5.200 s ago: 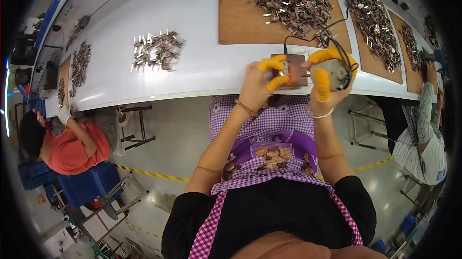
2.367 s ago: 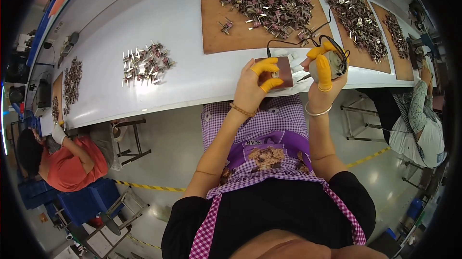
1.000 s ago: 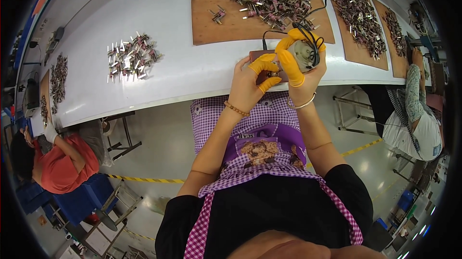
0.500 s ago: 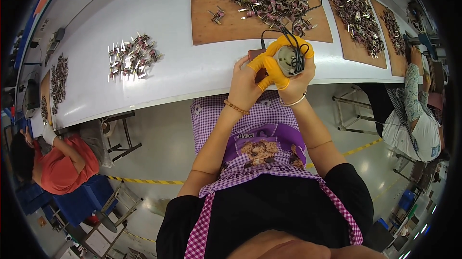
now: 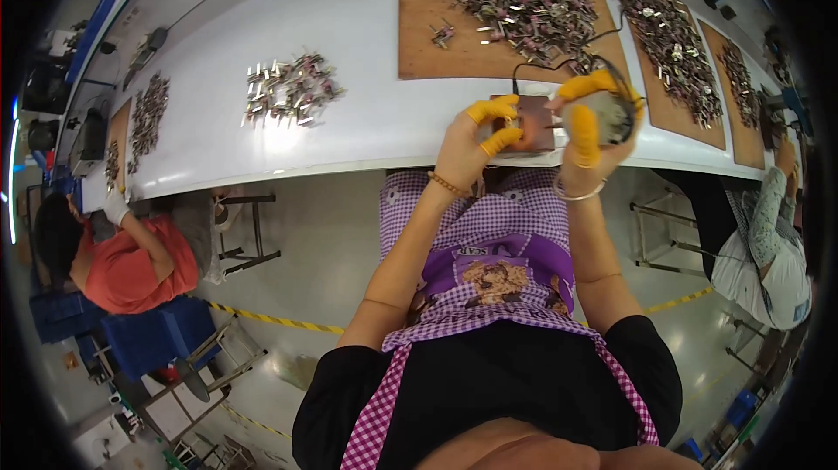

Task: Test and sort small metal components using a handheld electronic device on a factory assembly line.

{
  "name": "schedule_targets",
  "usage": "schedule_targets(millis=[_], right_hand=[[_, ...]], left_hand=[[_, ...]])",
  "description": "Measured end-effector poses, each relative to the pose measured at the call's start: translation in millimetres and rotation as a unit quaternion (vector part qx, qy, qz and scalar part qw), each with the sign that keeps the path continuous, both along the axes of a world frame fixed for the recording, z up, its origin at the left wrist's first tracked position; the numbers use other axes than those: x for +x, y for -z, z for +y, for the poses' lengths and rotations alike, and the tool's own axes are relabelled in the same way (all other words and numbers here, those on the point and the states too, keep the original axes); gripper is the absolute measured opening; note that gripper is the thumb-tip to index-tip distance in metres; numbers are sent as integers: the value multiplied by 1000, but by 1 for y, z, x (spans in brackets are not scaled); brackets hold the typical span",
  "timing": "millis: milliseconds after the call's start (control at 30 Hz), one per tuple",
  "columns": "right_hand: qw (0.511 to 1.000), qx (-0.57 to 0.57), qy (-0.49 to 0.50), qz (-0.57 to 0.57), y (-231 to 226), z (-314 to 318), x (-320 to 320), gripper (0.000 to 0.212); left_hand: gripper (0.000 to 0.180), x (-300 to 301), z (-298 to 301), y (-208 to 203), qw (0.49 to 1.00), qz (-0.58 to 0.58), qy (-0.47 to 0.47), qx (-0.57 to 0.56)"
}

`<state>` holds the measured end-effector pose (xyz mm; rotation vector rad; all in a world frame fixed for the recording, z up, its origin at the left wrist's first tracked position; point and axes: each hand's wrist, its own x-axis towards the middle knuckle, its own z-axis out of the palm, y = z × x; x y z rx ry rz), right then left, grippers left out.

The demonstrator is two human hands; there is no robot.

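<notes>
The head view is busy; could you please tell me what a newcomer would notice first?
Probably the left hand and right hand in yellow finger covers, at the near edge of the white table. The right hand holds a round grey device. Beyond lies a heap of metal-pronged parts on a brown board.

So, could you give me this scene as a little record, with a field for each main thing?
Left hand: yellow-covered thumb and finger of the left hand at the reddish-brown block; grip too blurred to tell
Right hand: the right hand holds a grey round tool, blurred
Work spot: reddish-brown block near the front edge of the white table
Large heap: metal parts on a brown board
Smaller pile: silvery parts directly on the table, left of the board
Neighbours: person in red at left; another person at right
</notes>
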<state>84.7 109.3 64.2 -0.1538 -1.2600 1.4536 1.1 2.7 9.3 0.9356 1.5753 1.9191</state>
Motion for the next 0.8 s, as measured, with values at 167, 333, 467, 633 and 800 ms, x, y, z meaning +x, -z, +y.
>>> schedule_targets(millis=[167,333,467,633,800], right_hand=[[997,17,42,-56,-8,14,13,37],[992,-12,67,-110,12,21,29,35],[987,-31,81,-135,16,20,37,35],[990,-50,38,-124,15,15,37,39],[989,-51,40,-135,14,14,41,39]], left_hand=[[23,-89,-49,12,886,369,-222,-172],[42,-146,-92,0,662,429,-361,-497],[51,-143,-47,-18,681,516,-296,-426],[40,-142,22,-19,696,656,-123,-263],[29,-160,35,5,695,678,-25,-238]])
